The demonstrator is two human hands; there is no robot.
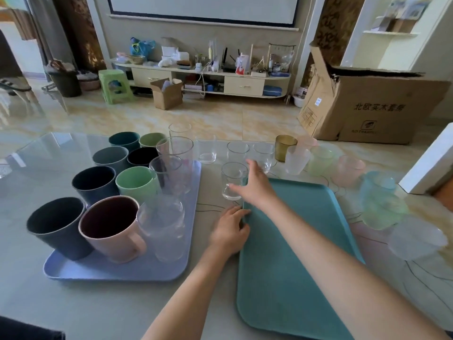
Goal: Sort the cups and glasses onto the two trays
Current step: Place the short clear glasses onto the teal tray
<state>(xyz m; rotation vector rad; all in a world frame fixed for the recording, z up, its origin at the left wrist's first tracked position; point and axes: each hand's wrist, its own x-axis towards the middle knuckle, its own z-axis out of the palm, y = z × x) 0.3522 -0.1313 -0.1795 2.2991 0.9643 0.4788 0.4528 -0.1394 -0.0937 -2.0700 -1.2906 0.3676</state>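
From my head camera, my right hand (255, 185) is stretched out across the far left corner of the teal tray (294, 241), with its thumb and fingers closing round the lower part of a small clear glass (232, 180) that stands on the table just beyond that corner. I judge that I hold it, though the glass hides how firmly. My left hand (229, 231) is nearer to me, its fingers curled over the tray's left edge and gripping it, so my two hands are close together but on different things. The teal tray carries nothing so far, while the lilac tray (117, 268) to my left is crowded with coloured cups and a few tall glasses. More clear glasses (237, 150) stand in a row beyond my right hand, and frosted pastel tumblers (350, 170) curve round the teal tray's right side. The glass looks thin-walled, so I expect it to be light, stiff, smooth enough to slip and easy to chip against its neighbours. I would keep my grip low on the wall near the thick base, lift it straight up and set it flat on the teal tray.
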